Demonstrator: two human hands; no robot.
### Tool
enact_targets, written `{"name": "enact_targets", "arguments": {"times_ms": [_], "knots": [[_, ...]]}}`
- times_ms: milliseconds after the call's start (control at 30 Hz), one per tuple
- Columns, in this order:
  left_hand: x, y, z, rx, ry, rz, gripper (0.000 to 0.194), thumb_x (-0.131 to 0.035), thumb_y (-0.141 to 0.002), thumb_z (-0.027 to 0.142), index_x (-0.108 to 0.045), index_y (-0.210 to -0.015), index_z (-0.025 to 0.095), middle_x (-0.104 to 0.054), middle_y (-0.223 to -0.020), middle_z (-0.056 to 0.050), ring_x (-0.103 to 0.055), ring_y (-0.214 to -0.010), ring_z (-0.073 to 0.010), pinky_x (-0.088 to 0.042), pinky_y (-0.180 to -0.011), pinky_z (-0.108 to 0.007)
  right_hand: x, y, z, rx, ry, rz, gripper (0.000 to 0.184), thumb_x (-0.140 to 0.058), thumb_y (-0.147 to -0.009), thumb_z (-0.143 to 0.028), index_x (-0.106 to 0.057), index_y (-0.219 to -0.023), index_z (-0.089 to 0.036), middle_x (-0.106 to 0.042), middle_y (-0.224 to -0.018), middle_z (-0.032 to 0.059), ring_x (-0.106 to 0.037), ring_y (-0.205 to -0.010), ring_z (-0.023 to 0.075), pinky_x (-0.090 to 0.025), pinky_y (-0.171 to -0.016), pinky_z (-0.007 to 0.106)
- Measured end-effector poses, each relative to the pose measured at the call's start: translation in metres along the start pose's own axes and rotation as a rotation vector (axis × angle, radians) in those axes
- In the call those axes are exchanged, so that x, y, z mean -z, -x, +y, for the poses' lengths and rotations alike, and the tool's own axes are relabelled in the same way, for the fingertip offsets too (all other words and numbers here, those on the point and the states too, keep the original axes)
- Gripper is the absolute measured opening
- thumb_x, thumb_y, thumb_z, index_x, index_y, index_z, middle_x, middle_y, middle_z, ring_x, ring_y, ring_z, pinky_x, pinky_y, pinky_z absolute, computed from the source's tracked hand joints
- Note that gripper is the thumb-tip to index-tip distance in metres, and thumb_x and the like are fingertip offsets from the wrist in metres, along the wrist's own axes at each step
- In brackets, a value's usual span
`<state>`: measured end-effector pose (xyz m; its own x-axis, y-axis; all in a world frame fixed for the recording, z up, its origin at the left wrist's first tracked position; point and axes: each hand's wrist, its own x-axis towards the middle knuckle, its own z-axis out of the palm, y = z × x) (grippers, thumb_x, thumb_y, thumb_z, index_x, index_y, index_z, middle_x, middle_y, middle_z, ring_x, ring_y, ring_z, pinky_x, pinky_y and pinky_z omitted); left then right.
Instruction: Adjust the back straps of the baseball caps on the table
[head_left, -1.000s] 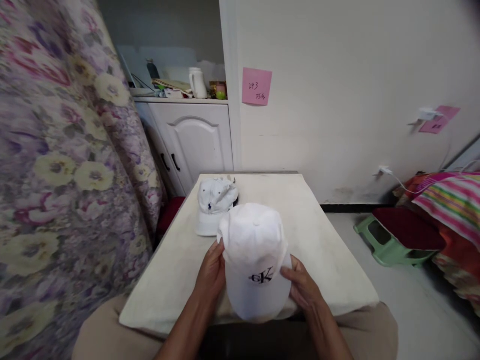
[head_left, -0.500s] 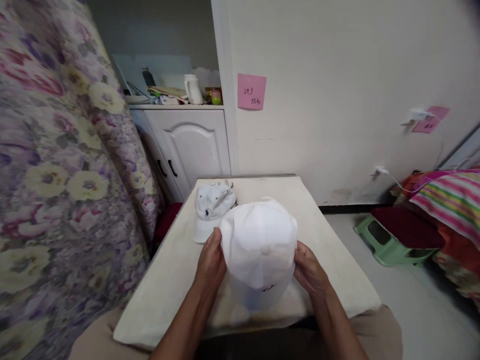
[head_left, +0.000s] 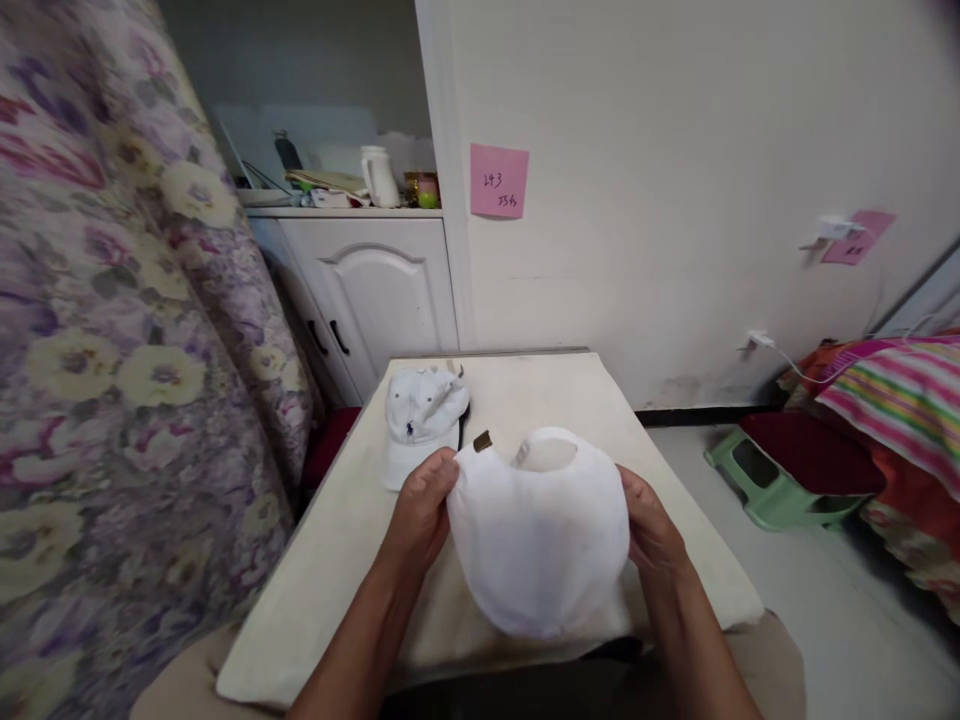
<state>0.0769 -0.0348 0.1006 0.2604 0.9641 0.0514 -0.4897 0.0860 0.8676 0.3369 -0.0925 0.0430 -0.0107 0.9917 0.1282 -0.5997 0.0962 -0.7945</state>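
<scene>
"What's that the person is holding?"

"A white cap [head_left: 544,550], held over the near part of the table [head_left: 330,580]. I can't tell if it touches the top. The cloth is smooth and plain, its rounded body swelling toward the lap. At the far side there's a curved opening with a strap arching beyond it, and a small brownish metal buckle [head_left: 482,440] sits left of the gap."

"And the fingers?"

"The left hand [head_left: 427,500] is nearly closed, thumb on top, pinching the cap's left edge close to the buckle. The right hand [head_left: 652,520] grips the opposite edge, with little space between thumb and fingers. Some fingertips are tucked out of sight behind the cloth."

"Is anything else on the table?"

"A second cap [head_left: 424,405], pale with a small dark emblem, lies just past the left hand, brim facing this way. Something dark shows at its right side; I can't make out what."

"What blocks the view?"

"The held cap covers the table's near middle, and the left hand comes right up by the other brim. A flowered curtain [head_left: 150,400] hangs on the left. There's a white cabinet [head_left: 382,290] behind, and a green stool [head_left: 772,480] stands on the floor to the right, well apart from the hands."
</scene>
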Motion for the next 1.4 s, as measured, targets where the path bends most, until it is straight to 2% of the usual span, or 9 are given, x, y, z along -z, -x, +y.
{"name": "enact_targets", "arguments": {"times_ms": [100,233,433,567,667,867,1100,1233,1400], "knots": [[0.003,0.011,0.007,0.044,-0.128,-0.073,0.029,-0.075,-0.080,0.041,-0.062,-0.078,0.015,-0.061,-0.062,0.002,-0.051,-0.053,-0.0082,-0.038,-0.052,-0.018,0.004,0.006,0.002,-0.007,-0.003,-0.003,0.048,-0.085,-0.065,-0.046,-0.072,-0.103,-0.019,-0.078,-0.090,0.0093,-0.073,-0.090,0.0308,-0.059,-0.077,0.040],[0.002,0.015,0.018,0.059,-0.207,-0.147,0.027,-0.071,-0.084,0.041,-0.062,-0.082,0.015,-0.062,-0.065,0.001,-0.052,-0.056,-0.0094,-0.039,-0.055,-0.019,0.002,0.005,-0.002,0.028,-0.017,0.005,0.045,-0.085,-0.065,-0.042,-0.072,-0.101,-0.020,-0.078,-0.089,0.0091,-0.073,-0.088,0.0304,-0.059,-0.078,0.039],[-0.006,-0.005,0.028,0.022,-0.207,-0.185,0.028,-0.073,-0.082,0.042,-0.062,-0.084,0.016,-0.062,-0.069,0.001,-0.052,-0.058,-0.0100,-0.038,-0.056,-0.020,-0.010,-0.020,-0.016,0.126,0.000,0.016,0.040,-0.085,-0.066,-0.040,-0.068,-0.098,-0.022,-0.077,-0.089,0.0080,-0.072,-0.085,0.0282,-0.058,-0.078,0.040],[-0.005,-0.011,0.029,-0.025,-0.219,-0.191,0.032,-0.077,-0.076,0.042,-0.062,-0.084,0.016,-0.063,-0.070,0.000,-0.053,-0.059,-0.0118,-0.039,-0.058,-0.022,-0.006,-0.022,-0.021,0.182,0.021,0.032,0.034,-0.086,-0.065,-0.038,-0.065,-0.087,-0.024,-0.072,-0.075,0.0019,-0.067,-0.067,0.0218,-0.055,-0.067,0.034],[0.001,-0.002,0.026,0.002,-0.330,-0.207,0.031,-0.076,-0.077,0.043,-0.063,-0.083,0.015,-0.062,-0.070,0.000,-0.053,-0.061,-0.0129,-0.039,-0.060,-0.023,0.006,-0.004,-0.020,0.103,0.076,-0.015,0.030,-0.085,-0.065,-0.036,-0.063,-0.081,-0.023,-0.068,-0.071,0.0003,-0.062,-0.061,0.0184,-0.050,-0.061,0.030],[0.002,0.035,0.021,0.178,-0.533,-0.293,0.028,-0.068,-0.085,0.043,-0.061,-0.079,0.017,-0.056,-0.071,0.002,-0.047,-0.064,-0.0120,-0.035,-0.059,-0.022,0.025,0.048,-0.016,-0.124,0.383,-0.194,0.035,-0.085,-0.063,-0.044,-0.072,-0.082,-0.018,-0.069,-0.081,0.0051,-0.058,-0.071,0.0198,-0.044,-0.063,0.028],[-0.001,0.060,0.005,0.232,-0.720,-0.417,0.031,-0.059,-0.090,0.047,-0.061,-0.082,0.017,-0.057,-0.076,0.000,-0.048,-0.070,-0.0145,-0.034,-0.061,-0.023,0.007,0.075,-0.026,-0.279,0.628,-0.506,0.033,-0.074,-0.077,-0.048,-0.070,-0.079,-0.015,-0.058,-0.075,0.0006,-0.049,-0.070,0.0153,-0.037,-0.063,0.025],[0.000,0.067,0.001,0.233,-0.778,-0.464,0.031,-0.056,-0.091,0.047,-0.061,-0.083,0.017,-0.057,-0.075,0.000,-0.049,-0.069,-0.0155,-0.034,-0.060,-0.024,-0.004,0.087,-0.026,-0.351,0.619,-0.501,0.026,-0.072,-0.081,-0.042,-0.069,-0.086,-0.017,-0.058,-0.076,0.0002,-0.049,-0.070,0.0143,-0.037,-0.063,0.024],[-0.004,0.073,0.010,0.150,-0.949,-0.478,0.030,-0.051,-0.095,0.044,-0.063,-0.086,0.019,-0.060,-0.076,-0.001,-0.052,-0.071,-0.0165,-0.036,-0.062,-0.025,-0.020,0.093,-0.018,-0.479,0.614,-0.520,0.025,-0.080,-0.074,-0.036,-0.070,-0.089,-0.018,-0.060,-0.076,-0.0015,-0.050,-0.068,0.0131,-0.037,-0.062,0.022]]}}
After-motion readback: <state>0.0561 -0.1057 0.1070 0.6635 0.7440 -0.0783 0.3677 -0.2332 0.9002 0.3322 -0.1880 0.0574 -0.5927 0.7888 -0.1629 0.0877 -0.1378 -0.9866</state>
